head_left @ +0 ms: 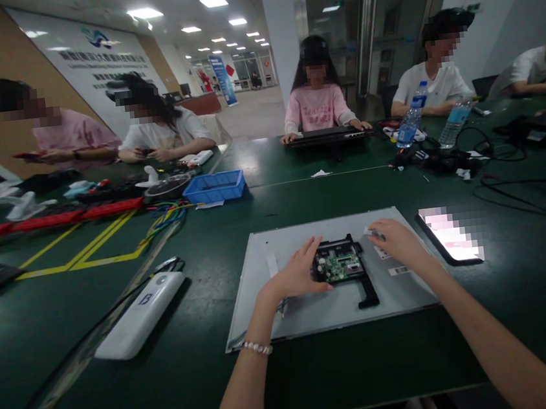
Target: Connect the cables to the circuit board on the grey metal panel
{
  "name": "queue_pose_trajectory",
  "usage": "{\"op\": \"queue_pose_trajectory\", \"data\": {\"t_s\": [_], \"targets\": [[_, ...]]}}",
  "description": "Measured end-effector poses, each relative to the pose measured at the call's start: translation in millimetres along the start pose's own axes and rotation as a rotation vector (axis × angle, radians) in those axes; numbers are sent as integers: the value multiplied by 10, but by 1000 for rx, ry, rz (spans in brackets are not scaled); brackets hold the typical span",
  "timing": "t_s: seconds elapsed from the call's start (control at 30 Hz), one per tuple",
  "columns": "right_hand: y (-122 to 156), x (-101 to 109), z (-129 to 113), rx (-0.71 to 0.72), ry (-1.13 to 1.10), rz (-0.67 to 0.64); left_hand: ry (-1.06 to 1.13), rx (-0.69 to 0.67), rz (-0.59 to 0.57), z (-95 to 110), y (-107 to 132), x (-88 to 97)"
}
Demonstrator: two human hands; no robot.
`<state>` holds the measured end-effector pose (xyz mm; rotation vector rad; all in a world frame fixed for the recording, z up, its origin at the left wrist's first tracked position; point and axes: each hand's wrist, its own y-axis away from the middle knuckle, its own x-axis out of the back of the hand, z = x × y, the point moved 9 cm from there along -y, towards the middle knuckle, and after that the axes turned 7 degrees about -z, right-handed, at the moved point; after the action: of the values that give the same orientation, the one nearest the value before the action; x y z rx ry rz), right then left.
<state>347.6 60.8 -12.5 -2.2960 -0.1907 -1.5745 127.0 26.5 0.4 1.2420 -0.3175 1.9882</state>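
A green circuit board [340, 266] sits in a black plastic frame [367, 291], which lies on a flat grey panel [314, 320]. My left hand [294, 274], with a beaded bracelet at the wrist, spans the frame's left side. Its fingers are at the upper edge and its thumb at the lower edge. My right hand [396, 240] hovers just right of the frame, fingertips pinched together around a small pale piece [367, 231] too small to name. A white strip [272, 264] is on the panel beside my left hand.
Right of the panel lies a lit phone [452, 238]; at left, a white power bank [141, 319] with a cable. Farther back are a blue bin [215, 186], red trays [47, 220], two water bottles [410, 118] and black cables [444, 159]. Several people sit across the table.
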Motion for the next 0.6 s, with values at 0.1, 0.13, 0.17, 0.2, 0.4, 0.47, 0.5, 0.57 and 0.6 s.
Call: {"op": "queue_pose_trajectory", "data": {"t_s": [0.1,0.13,0.17,0.2,0.4,0.47,0.5,0.57,0.6], "targets": [[-37,-9,-41,-13,83,-7,4,-9,24,9,1,-11],[-50,-6,-48,-22,104,-5,4,-12,34,13,4,-14],[-62,-2,-53,-31,118,-1,2,-13,41,13,8,-15],[-71,3,-55,-38,126,4,-3,-11,48,7,14,-9],[-50,23,-21,-56,144,11,-147,114,310,-183,142,383],[-31,38,-16,-60,148,13,-219,252,470,-348,256,596],[-23,47,-21,-58,149,16,-238,323,529,-440,318,675],[-9,68,-40,-53,151,26,-237,454,575,-635,427,754],[-2,78,-51,-50,153,33,-218,510,568,-733,469,759]]}}
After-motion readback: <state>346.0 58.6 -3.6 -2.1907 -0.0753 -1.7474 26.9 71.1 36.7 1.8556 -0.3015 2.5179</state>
